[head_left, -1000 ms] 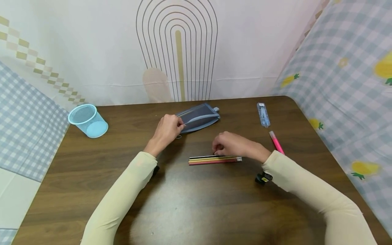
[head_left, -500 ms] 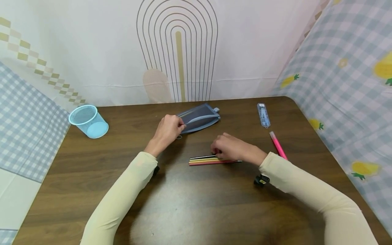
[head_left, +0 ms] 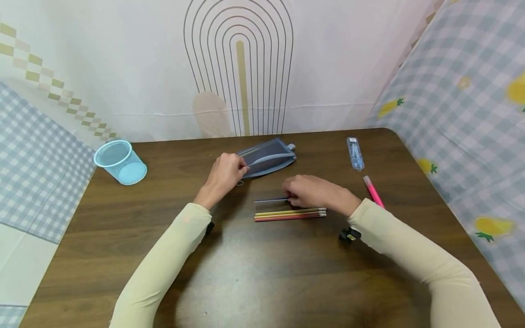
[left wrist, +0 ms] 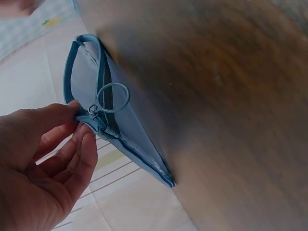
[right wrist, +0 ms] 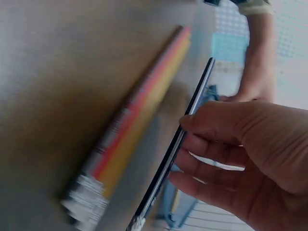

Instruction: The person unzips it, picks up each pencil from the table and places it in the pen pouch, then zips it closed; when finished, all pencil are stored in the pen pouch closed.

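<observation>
My left hand [head_left: 223, 174] pinches the zipper end of a blue mesh pencil pouch [head_left: 270, 160] near the back of the table. In the left wrist view the mouth of the pouch [left wrist: 100, 72] gapes apart, and a zipper pull ring [left wrist: 114, 97] hangs by my fingertips. Something slim and light-coloured shows through the mesh. My right hand [head_left: 315, 193] holds a dark pencil [head_left: 268, 200] between thumb and fingers, raised off the table. Just in front of it lie several pencils [head_left: 283, 216] side by side, yellow and red among them, with their eraser ends to the right.
On the right stand a slim clear-blue case [head_left: 355, 154] and, nearer, a pink marker [head_left: 373, 192], both lying flat. A light-blue mesh cup [head_left: 120, 161] is at the back left. Behind the wooden table [head_left: 229, 278] hangs a patterned cloth [head_left: 336, 68].
My right hand has picked the dark pencil off the row and moved it slightly back, toward the pouch. My left hand keeps its place on the pouch.
</observation>
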{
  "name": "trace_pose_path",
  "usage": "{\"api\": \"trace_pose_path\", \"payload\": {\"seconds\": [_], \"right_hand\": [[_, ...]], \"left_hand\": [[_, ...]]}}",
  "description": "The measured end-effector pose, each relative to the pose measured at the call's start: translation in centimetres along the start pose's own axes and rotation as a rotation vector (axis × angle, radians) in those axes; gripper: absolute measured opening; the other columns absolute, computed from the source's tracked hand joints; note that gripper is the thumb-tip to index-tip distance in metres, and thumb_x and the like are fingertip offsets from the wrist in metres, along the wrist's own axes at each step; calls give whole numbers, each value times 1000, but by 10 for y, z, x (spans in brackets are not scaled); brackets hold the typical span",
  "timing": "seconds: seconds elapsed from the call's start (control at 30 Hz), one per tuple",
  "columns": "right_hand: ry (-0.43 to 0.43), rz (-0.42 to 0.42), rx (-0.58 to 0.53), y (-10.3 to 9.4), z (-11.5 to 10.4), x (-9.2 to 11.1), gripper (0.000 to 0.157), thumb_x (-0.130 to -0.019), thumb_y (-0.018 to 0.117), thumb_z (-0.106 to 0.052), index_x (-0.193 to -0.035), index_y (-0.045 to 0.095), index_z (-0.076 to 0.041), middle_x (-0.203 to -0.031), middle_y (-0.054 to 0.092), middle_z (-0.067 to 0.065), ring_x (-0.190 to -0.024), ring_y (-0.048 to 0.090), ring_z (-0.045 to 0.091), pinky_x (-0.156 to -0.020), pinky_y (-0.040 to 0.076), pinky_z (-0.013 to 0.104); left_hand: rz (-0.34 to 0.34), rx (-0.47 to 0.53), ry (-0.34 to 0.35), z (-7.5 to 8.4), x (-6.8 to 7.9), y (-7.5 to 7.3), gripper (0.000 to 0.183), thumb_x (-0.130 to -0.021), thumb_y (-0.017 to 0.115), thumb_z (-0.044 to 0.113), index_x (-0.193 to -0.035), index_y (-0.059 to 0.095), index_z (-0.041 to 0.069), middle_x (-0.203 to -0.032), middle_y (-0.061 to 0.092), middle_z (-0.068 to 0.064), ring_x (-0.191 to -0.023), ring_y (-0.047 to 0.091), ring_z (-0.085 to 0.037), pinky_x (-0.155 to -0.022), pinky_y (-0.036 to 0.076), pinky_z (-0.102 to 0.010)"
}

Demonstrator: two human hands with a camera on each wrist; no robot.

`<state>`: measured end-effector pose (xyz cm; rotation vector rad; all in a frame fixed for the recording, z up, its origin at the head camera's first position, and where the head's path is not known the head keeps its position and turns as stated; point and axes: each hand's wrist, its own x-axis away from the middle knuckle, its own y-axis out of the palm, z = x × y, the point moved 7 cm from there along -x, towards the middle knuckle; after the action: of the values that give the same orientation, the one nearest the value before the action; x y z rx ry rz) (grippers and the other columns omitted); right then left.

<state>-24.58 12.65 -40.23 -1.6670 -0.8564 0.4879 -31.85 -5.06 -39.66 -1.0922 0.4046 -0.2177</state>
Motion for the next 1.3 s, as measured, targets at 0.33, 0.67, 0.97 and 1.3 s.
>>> {"api": "trace_pose_path", "payload": {"seconds": [0.33, 0.67, 0.97, 1.3], "right_hand": [[117, 38, -860, -24, 25, 1, 17, -94, 63, -2, -110, 66, 2, -100, 71, 11, -85, 69, 15, -79, 61, 38], [628, -42, -1841, 41, 38, -10, 18, -102, 49, 4, -103, 67, 3, -96, 69, 12, -87, 71, 19, -82, 61, 32], [869, 285, -2137, 52, 59, -35, 11, -100, 51, 4, -98, 62, 5, -100, 68, 20, -84, 73, 28, -98, 55, 36], [838, 405, -2115, 51, 70, -63, 9, -99, 54, 6, -105, 60, 5, -88, 72, 19, -93, 73, 25, -98, 54, 34]], "left_hand": [[-7, -1, -17, -1, 0, -2, 15, -93, 73, 18, -92, 80, 6, -86, 78, -7, -76, 70, -21, -73, 57, -37], [2, 1, -2, -1, 1, -4, 14, -93, 73, 18, -90, 81, 7, -85, 78, -6, -76, 72, -21, -73, 58, -38], [-3, -5, -10, -1, 2, -1, 14, -93, 73, 19, -92, 81, 7, -88, 79, -6, -82, 74, -23, -77, 59, -39], [-26, 10, -18, 0, 2, 0, 15, -93, 72, 18, -93, 81, 6, -89, 78, -7, -80, 72, -21, -76, 58, -37]]}}
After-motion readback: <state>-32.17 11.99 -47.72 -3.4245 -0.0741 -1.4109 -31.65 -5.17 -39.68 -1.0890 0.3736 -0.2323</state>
